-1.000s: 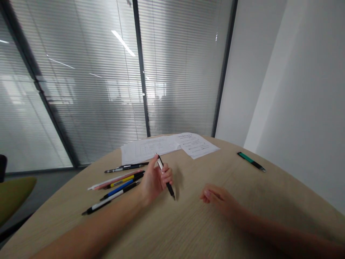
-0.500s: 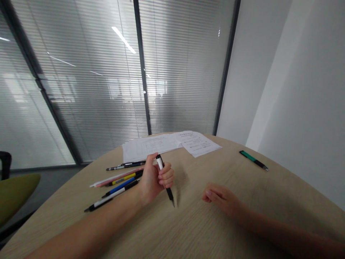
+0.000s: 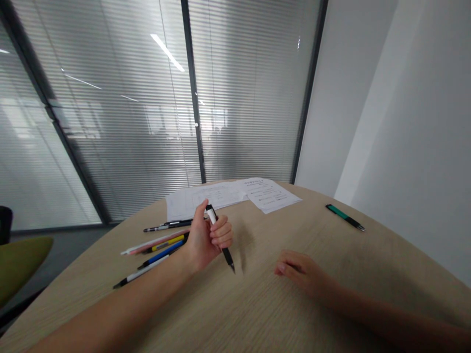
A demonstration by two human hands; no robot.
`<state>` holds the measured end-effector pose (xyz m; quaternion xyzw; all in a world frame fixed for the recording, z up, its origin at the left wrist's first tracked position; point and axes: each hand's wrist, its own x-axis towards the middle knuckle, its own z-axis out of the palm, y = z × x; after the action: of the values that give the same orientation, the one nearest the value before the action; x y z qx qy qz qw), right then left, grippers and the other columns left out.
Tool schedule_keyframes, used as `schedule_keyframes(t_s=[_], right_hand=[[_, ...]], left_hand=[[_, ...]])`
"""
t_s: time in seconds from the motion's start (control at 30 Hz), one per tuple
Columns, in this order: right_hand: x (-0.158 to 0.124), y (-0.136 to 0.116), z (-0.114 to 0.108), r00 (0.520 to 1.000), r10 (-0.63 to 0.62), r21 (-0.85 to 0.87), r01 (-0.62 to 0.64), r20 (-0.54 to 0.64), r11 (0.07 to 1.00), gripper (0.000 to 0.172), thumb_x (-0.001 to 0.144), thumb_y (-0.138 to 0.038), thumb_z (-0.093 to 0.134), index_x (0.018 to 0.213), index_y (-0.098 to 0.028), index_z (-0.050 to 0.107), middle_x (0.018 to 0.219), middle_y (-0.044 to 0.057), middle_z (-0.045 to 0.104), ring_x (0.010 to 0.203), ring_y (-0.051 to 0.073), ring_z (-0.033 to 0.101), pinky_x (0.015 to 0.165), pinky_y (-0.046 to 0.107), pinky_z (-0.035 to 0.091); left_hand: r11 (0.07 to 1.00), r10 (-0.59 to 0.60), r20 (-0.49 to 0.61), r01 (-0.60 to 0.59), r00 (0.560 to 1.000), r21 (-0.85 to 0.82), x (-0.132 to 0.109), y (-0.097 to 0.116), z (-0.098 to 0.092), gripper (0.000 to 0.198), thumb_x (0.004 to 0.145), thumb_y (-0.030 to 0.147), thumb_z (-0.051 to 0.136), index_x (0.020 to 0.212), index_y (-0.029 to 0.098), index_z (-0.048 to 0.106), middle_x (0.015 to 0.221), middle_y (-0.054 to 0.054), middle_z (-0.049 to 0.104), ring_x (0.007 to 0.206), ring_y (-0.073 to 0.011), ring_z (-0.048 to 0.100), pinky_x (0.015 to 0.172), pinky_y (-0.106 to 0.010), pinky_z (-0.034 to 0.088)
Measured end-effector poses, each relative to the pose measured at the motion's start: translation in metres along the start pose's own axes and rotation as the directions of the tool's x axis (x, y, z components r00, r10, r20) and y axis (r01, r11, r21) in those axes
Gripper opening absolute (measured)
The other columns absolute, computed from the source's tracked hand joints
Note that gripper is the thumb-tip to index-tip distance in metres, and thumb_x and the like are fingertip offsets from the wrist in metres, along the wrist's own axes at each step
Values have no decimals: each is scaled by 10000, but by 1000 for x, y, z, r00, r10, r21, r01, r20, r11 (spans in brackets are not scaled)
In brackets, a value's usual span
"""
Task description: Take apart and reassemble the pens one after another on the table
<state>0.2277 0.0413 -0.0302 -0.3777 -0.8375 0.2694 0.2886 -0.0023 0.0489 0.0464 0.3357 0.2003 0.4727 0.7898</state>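
Observation:
My left hand (image 3: 202,242) is wrapped round a black-and-white pen (image 3: 227,257), held above the table with its tip pointing down toward me. The thumb is raised beside the pen's top end, off the button. My right hand (image 3: 300,269) rests on the table in a loose fist, with nothing visible in it. Left of my left hand lie several pens: a blue pen (image 3: 160,257), a yellow pen (image 3: 167,243), a white-and-black pen (image 3: 142,274) partly hidden by my forearm, and black pens (image 3: 171,225) farther back.
A green-and-black pen (image 3: 344,216) lies toward the right edge of the round wooden table (image 3: 257,314). Printed papers (image 3: 272,195) lie at the far edge. Behind stands a glass partition with blinds (image 3: 250,98). A green chair (image 3: 24,260) is at the left.
My left hand has moved slightly up and left with the pen, and its thumb has lifted off the pen's top end. My right hand stays nearly still.

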Motion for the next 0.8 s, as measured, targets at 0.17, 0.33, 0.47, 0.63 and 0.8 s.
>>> schedule_keyframes(t_s=[0.17, 0.33, 0.47, 0.63, 0.8], right_hand=[[-1, -2, 0, 1000, -12, -33, 13, 13, 999, 241, 804, -288, 384, 633, -181, 516, 657, 14, 536, 633, 126, 493, 597, 244, 370], [0, -2, 1, 998, -54, -68, 55, 18, 996, 248, 810, -280, 373, 633, -179, 513, 654, 16, 531, 635, 128, 488, 601, 246, 375], [-1, -8, 1, 998, -58, -113, 59, 13, 992, 242, 813, -265, 371, 644, -180, 522, 655, 20, 533, 639, 127, 495, 606, 248, 393], [-2, -7, -3, 976, -210, -320, 218, 58, 922, 200, 788, -234, 412, 911, -198, 567, 962, 64, 588, 910, 172, 500, 828, 326, 361], [5, 18, -16, 990, -136, -527, 138, 43, 838, 432, 779, -352, 430, 1184, -200, 436, 1254, 91, 421, 1138, 220, 366, 938, 408, 265]], left_hand=[[999, 42, 7, -42, 999, -2, -1, 0, 1, 530, 685, 579, 337, 339, 182, 275, 335, 82, 141, 268, -45, 211, 301, -180, 268], [999, 18, 22, -18, 1000, -34, -1, -1, 0, 559, 684, 627, 321, 351, 185, 249, 343, 86, 137, 272, -40, 184, 299, -175, 259], [999, -18, 33, 20, 999, -39, -2, -1, 0, 592, 688, 679, 261, 366, 184, 220, 351, 86, 129, 291, -38, 153, 308, -170, 236], [999, -9, 42, 11, 999, -37, -2, -1, 2, 583, 708, 662, 247, 373, 185, 226, 362, 89, 131, 307, -39, 123, 313, -169, 231], [999, 10, 21, -9, 1000, -37, -2, -1, 6, 561, 726, 614, 237, 367, 183, 240, 362, 89, 126, 306, -40, 117, 313, -168, 242]])
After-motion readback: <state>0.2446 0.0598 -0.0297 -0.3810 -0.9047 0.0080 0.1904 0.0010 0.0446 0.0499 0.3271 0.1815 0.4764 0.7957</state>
